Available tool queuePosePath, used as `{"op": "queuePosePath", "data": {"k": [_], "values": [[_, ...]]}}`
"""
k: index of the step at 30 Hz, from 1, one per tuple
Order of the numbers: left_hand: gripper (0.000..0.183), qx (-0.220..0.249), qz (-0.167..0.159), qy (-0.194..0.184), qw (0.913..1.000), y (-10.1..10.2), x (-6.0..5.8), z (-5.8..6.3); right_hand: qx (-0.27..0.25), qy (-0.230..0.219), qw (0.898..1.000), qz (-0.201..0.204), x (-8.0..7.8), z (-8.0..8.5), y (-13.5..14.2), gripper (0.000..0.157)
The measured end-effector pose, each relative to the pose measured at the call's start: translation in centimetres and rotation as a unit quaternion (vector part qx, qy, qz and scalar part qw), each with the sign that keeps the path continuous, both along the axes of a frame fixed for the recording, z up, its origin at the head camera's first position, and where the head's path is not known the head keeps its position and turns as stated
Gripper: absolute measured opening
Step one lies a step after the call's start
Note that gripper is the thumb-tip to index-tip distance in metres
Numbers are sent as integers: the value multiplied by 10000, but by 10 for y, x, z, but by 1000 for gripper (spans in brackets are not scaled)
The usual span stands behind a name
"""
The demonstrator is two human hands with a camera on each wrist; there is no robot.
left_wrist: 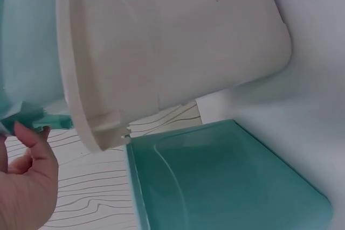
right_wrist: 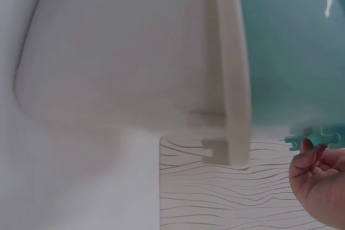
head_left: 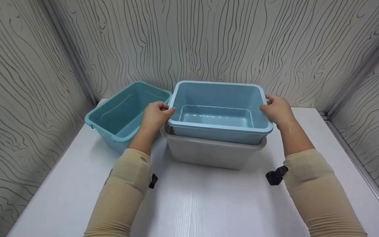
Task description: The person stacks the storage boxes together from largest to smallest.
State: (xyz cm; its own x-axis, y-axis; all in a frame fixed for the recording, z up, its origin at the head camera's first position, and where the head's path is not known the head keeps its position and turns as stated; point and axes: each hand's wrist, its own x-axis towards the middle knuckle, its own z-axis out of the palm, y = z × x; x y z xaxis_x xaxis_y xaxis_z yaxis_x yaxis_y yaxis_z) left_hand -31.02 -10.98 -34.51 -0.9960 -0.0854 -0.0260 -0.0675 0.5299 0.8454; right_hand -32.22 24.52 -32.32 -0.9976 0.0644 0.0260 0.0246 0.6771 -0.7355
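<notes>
A light blue plastic bin (head_left: 217,128) sits partly inside a grey-white bin (head_left: 209,153), its rim well above the lower one. My left hand (head_left: 156,115) grips the blue bin's left end at the rim, thumb over the edge. At the opposite end my right hand (head_left: 276,110) holds the rim the same way. In the left wrist view, curled fingers of the left hand (left_wrist: 29,181) are at the bin's end clip, beside the pale wall of the lower bin (left_wrist: 178,36). The right wrist view has the right hand (right_wrist: 321,179) under the matching clip.
A teal bin (head_left: 110,113) stands angled on the left of the white table (head_left: 189,200), close beside the stacked pair. Wood-patterned panels (head_left: 202,39) rise behind and at both sides. A metal rail (head_left: 364,164) runs along the right edge.
</notes>
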Motion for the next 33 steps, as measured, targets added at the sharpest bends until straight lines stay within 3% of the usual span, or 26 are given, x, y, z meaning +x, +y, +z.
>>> {"op": "queuePosePath", "data": {"k": [5,10,15,21,33], "values": [[27,-539,-153,-149,9983,-1,-2,-5,592,-113,9981,133,-1,-11,-1,56],[21,-1368,-337,-207,9898,2,0,-9,1066,-271,9938,165,-2,-22,-3,54],[17,-1749,-328,-253,9837,4,0,-11,1549,-297,9873,174,-4,-32,-6,53],[17,-1990,-232,-257,9794,5,1,-13,2089,-240,9773,249,-4,-38,-10,55],[40,-2065,-226,-419,9773,11,-1,-14,2532,-33,9670,293,-4,-43,-11,50]]}}
